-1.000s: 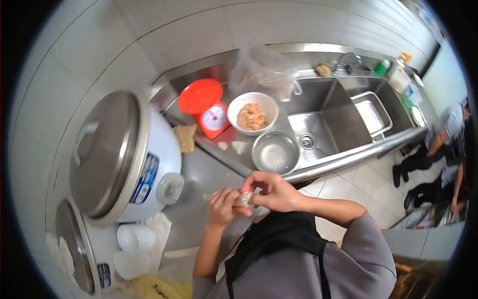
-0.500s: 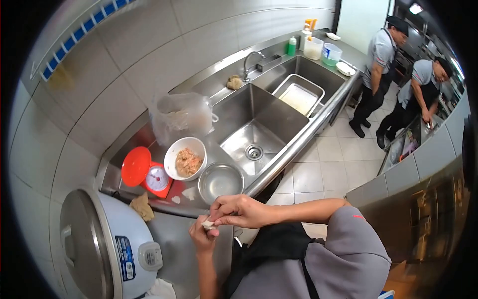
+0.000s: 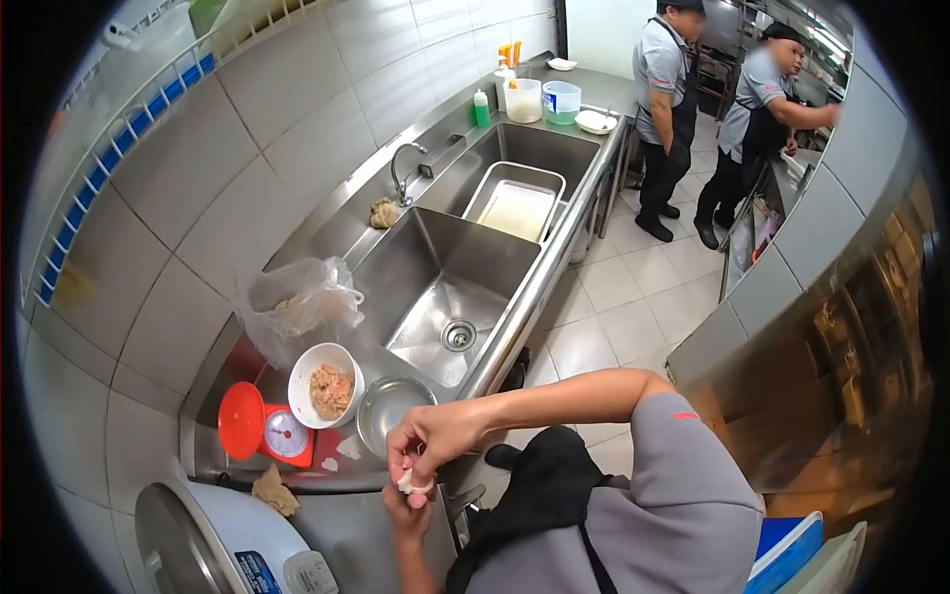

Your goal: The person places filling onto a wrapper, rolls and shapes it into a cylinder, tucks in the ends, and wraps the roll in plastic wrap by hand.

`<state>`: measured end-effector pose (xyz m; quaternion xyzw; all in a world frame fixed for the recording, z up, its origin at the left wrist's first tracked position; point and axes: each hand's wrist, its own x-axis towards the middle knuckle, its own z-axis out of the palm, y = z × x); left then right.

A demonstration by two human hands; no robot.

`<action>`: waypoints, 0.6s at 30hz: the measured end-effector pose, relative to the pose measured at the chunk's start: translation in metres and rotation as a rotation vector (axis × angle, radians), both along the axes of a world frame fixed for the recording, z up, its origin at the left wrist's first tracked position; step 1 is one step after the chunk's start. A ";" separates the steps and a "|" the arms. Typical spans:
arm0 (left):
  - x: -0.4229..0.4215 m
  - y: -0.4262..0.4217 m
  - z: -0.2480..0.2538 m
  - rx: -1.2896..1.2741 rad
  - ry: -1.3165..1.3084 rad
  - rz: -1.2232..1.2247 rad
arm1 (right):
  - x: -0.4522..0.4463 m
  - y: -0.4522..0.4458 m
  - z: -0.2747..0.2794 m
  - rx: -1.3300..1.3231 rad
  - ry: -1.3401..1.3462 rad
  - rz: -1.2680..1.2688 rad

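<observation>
My left hand [image 3: 404, 517] is raised in front of the counter's near edge, fingers closed round a small white dumpling-like piece [image 3: 410, 483]. From above, my right hand [image 3: 435, 438] pinches the same piece. Just beyond the hands is a round metal bowl [image 3: 394, 408]. Beside it stands a white bowl [image 3: 301, 381] holding a pinkish minced filling [image 3: 331, 390]. A red kitchen scale [image 3: 287, 436] with a round red pan [image 3: 240, 421] sits to the left. Small white scraps [image 3: 348, 447] lie on the counter near the metal bowl.
A clear plastic bag [image 3: 302, 302] rests behind the bowls. The double sink [image 3: 460, 297] has a metal tray [image 3: 515, 200] in its far basin. A large rice cooker [image 3: 213, 535] and a brown cloth [image 3: 274, 490] are at lower left. Two people [image 3: 661, 119] stand beyond.
The view has swung, so the counter and sink appear farther left. Both hands still hold the white piece, the right fingers now bent down over it. One co-worker has raised an arm.
</observation>
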<state>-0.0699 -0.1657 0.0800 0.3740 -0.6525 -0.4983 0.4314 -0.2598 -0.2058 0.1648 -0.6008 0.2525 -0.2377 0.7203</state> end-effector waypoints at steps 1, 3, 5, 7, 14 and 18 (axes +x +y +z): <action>-0.002 0.001 0.005 -0.003 -0.002 -0.003 | 0.001 -0.001 -0.001 -0.003 -0.002 -0.003; -0.004 0.001 0.010 0.107 0.132 -0.117 | 0.001 -0.004 -0.003 -0.008 -0.013 0.032; -0.003 0.000 0.007 0.150 0.182 -0.141 | 0.001 -0.005 -0.002 -0.165 -0.022 0.017; -0.006 0.002 0.014 0.196 0.237 -0.149 | -0.001 -0.005 0.008 -0.317 -0.031 0.017; 0.011 0.013 0.027 0.346 0.178 -0.134 | -0.002 -0.005 0.026 -0.694 -0.149 0.045; 0.020 0.021 0.029 0.311 0.253 -0.125 | 0.015 -0.010 0.028 -0.588 -0.028 0.122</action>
